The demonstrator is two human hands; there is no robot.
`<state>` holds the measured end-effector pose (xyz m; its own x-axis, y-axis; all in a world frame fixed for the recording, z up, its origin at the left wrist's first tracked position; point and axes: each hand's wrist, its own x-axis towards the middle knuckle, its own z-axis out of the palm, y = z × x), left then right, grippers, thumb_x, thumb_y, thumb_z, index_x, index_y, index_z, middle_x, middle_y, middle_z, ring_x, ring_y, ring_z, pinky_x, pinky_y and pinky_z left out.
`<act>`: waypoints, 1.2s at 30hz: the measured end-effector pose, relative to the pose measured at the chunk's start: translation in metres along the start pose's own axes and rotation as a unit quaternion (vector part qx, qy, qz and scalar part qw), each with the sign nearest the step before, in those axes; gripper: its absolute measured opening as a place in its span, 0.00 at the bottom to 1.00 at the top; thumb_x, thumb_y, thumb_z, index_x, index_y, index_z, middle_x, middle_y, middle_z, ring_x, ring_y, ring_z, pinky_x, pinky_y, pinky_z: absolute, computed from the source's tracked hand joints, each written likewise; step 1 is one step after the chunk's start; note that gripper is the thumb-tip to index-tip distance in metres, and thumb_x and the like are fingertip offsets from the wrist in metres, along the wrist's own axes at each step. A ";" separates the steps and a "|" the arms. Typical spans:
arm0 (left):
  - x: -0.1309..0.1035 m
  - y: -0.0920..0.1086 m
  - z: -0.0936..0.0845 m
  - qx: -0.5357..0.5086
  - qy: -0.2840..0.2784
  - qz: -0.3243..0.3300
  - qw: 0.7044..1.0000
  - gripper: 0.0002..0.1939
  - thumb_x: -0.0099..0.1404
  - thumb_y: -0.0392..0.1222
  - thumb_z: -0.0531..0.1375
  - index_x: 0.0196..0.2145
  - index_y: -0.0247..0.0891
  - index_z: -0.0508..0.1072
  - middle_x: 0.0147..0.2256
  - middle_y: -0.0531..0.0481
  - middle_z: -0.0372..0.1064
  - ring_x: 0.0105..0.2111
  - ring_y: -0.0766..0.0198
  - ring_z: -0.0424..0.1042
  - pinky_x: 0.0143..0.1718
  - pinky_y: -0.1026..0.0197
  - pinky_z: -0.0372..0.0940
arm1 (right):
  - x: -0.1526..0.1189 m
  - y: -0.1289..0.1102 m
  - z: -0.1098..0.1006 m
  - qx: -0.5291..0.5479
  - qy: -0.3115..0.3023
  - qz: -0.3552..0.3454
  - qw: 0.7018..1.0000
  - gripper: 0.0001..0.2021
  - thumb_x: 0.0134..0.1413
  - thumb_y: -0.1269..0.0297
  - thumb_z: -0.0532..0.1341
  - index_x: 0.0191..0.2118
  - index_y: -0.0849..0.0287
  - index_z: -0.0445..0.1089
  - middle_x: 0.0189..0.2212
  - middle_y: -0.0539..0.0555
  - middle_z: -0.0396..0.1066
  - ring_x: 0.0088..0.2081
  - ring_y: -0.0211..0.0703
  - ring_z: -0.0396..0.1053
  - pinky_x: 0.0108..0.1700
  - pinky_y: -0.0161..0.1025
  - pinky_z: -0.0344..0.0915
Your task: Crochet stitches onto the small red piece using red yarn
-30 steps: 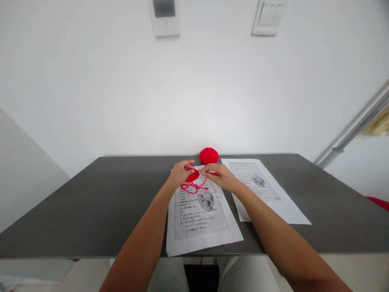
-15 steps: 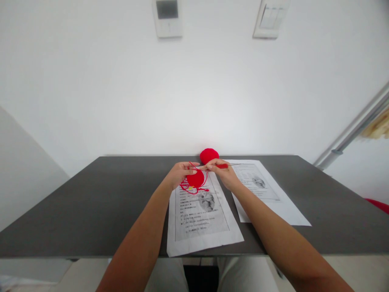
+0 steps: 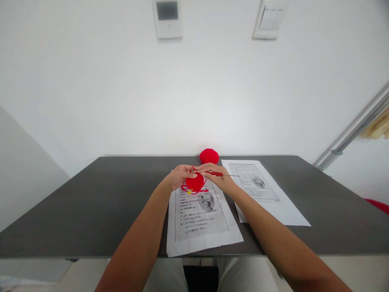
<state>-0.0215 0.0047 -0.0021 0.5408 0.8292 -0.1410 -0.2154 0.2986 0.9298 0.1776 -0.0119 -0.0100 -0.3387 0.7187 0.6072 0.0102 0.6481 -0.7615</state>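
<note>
My left hand (image 3: 179, 177) pinches a round red crochet piece (image 3: 195, 183) at its upper left edge. Between the fingers of my right hand (image 3: 219, 179) lies a crochet hook (image 3: 216, 173) with a red handle, its thin metal shaft pointing right. The hook's other end meets the top of the piece, where the fingers partly cover it. Red yarn hangs in loops around the piece, and a small yellow marker (image 3: 189, 192) shows at its lower edge. Just behind my hands sits a ball of red yarn (image 3: 209, 156).
Under my hands is a printed sheet (image 3: 200, 245); a second sheet (image 3: 288, 213) lies to the right. Both rest on a dark table (image 3: 121, 194) against a white wall. A grey pole (image 3: 352, 136) stands at the right, with something red beyond the table edge.
My right hand has dropped slightly, bringing the hook lower, and its fingers now lie closer to my left hand. The crochet piece has shifted a little down and left.
</note>
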 end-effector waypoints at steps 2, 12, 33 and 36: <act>0.000 -0.001 0.000 0.008 -0.004 -0.001 1.000 0.21 0.42 0.35 0.73 0.37 0.29 0.79 0.30 0.43 0.78 0.28 0.64 0.74 0.35 0.63 0.65 | -0.001 0.002 0.000 -0.021 -0.017 -0.004 1.000 0.07 0.57 0.58 0.64 0.37 0.53 0.78 0.41 0.55 0.79 0.46 0.46 0.76 0.52 0.46 0.70; 0.012 -0.013 0.011 0.052 0.138 0.108 0.983 0.25 0.43 0.34 0.71 0.42 0.31 0.78 0.27 0.52 0.73 0.30 0.65 0.72 0.39 0.61 0.65 | -0.003 0.011 0.001 -0.158 0.000 -0.065 0.985 0.07 0.63 0.64 0.57 0.40 0.55 0.73 0.40 0.56 0.77 0.43 0.44 0.75 0.49 0.43 0.71; -0.002 0.001 0.016 -0.067 -0.011 0.031 0.997 0.21 0.48 0.31 0.70 0.42 0.28 0.78 0.37 0.39 0.79 0.35 0.59 0.77 0.42 0.60 0.67 | -0.002 -0.010 0.003 -0.136 0.001 -0.076 0.988 0.05 0.62 0.64 0.59 0.40 0.54 0.72 0.43 0.57 0.76 0.49 0.46 0.73 0.54 0.48 0.67; -0.004 0.004 0.014 -0.049 -0.010 0.022 0.999 0.24 0.46 0.31 0.70 0.43 0.28 0.77 0.36 0.40 0.79 0.33 0.61 0.76 0.40 0.61 0.67 | 0.001 -0.012 -0.001 -0.125 0.006 -0.089 0.988 0.05 0.61 0.62 0.60 0.38 0.53 0.74 0.39 0.56 0.77 0.45 0.46 0.74 0.53 0.49 0.68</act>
<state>-0.0131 -0.0037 0.0064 0.5449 0.8334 -0.0929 -0.3167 0.3071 0.8974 0.1776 -0.0186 -0.0001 -0.3457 0.5902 0.7295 0.1843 0.8050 -0.5639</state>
